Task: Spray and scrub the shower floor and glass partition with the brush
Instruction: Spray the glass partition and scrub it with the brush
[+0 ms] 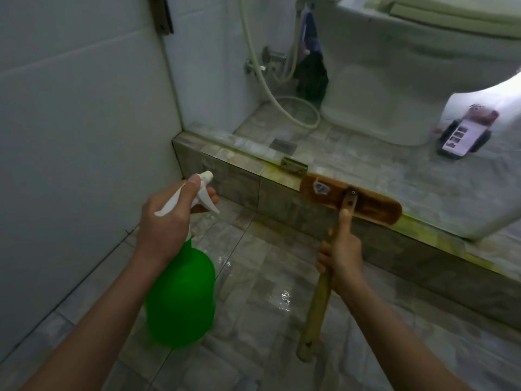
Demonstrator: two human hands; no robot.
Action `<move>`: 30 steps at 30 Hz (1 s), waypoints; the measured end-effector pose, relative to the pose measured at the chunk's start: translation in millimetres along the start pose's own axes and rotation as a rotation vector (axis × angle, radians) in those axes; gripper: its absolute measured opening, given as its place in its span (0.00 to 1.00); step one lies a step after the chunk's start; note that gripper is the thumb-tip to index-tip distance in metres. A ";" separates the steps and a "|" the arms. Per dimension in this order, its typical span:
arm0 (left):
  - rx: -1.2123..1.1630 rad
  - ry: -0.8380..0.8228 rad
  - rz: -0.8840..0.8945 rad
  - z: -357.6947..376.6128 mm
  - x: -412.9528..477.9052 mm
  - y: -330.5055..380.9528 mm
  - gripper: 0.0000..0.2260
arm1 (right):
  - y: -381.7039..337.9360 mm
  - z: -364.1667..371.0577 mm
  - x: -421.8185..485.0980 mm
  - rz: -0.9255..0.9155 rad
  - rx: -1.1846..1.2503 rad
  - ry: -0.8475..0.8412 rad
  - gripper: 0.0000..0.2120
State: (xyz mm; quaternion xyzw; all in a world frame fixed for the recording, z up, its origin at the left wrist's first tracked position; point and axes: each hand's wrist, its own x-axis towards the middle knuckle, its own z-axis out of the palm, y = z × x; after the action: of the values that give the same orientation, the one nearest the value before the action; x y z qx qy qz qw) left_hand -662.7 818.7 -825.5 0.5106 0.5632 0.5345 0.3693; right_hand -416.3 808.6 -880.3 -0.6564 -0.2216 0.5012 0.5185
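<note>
Head view: your left hand (166,218) grips the green spray bottle (180,294) at its trigger, nozzle toward the tiled curb (239,176), ready to wet it. Your right hand (342,258) wraps the brush (351,201) handle, thumb extended to press its head onto the curb beneath the glass partition (408,108).

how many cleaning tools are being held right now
2: a green spray bottle in the left hand, a wooden brush in the right hand, its head at the tiled curb. Others may lie out of view.
</note>
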 end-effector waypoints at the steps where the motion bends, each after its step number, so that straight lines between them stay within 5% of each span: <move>1: -0.009 0.007 -0.008 -2.4 0.0 0.4 0.10 | 0.2 3.7 -1.7 0.011 0.028 0.000 0.24; 8: 0.016 0.030 -0.008 -2.9 -6.4 12.4 0.15 | -18.3 126.1 7.1 -0.052 -0.268 -0.251 0.26; 13: -0.044 0.018 -0.002 1.8 -9.6 16.2 0.24 | -2.4 39.1 7.0 -0.047 -0.049 -0.072 0.25; 17: -0.058 0.009 0.007 11.8 -7.2 26.2 0.15 | -7.1 14.0 9.0 0.003 0.004 -0.044 0.25; 24: -0.125 -0.033 0.001 32.0 -12.5 35.4 0.13 | -119.2 18.8 -6.8 -0.589 -0.036 -0.068 0.24; 27: -0.143 -0.053 0.012 41.2 -14.3 40.2 0.19 | -127.8 2.5 -5.3 -0.625 -0.030 -0.081 0.24; 30: -0.130 -0.078 0.053 50.3 -15.2 48.2 0.24 | -52.9 -28.2 6.8 -0.509 -0.143 -0.048 0.24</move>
State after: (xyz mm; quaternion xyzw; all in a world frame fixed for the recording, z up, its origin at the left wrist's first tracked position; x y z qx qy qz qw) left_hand -602.5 810.7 -788.1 0.5209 0.4988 0.5590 0.4091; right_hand -376.4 820.5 -836.6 -0.6024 -0.4264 0.3530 0.5750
